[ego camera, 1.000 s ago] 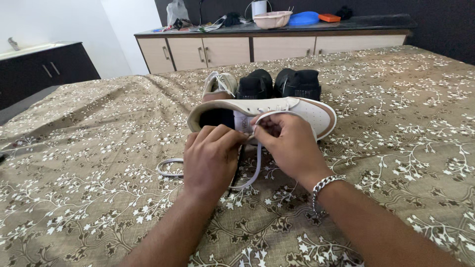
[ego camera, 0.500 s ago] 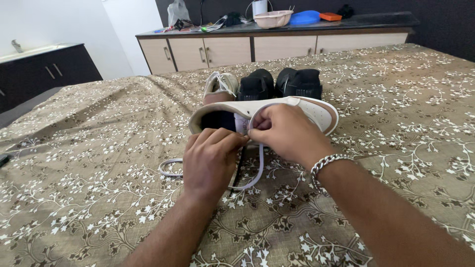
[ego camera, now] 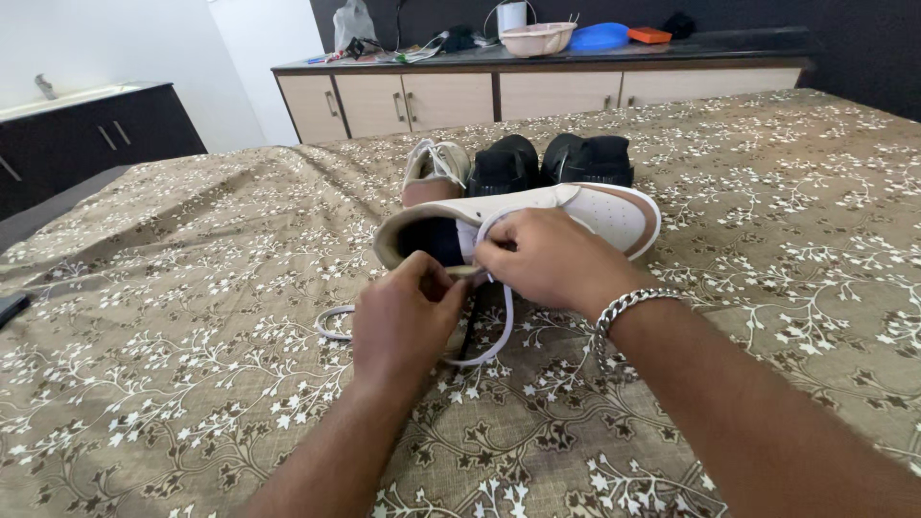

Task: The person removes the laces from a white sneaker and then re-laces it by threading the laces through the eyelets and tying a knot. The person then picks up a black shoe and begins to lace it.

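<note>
Fingers of the right hand (ego camera: 547,261) pinch the white lace (ego camera: 499,326) at one white sneaker (ego camera: 595,206) lying on the bedspread (ego camera: 192,364); the left hand (ego camera: 403,321) pinches it just beside. Behind the sneaker: one matching sneaker (ego camera: 434,171), two black shoes (ego camera: 552,161).

a home bedroom: a bed (ego camera: 192,288) under a brown floral bedspread fills the frame, a low cabinet (ego camera: 537,91) with beige doors and a cluttered top stands at the upper middle, a dark dresser (ego camera: 86,134) upper left.
</note>
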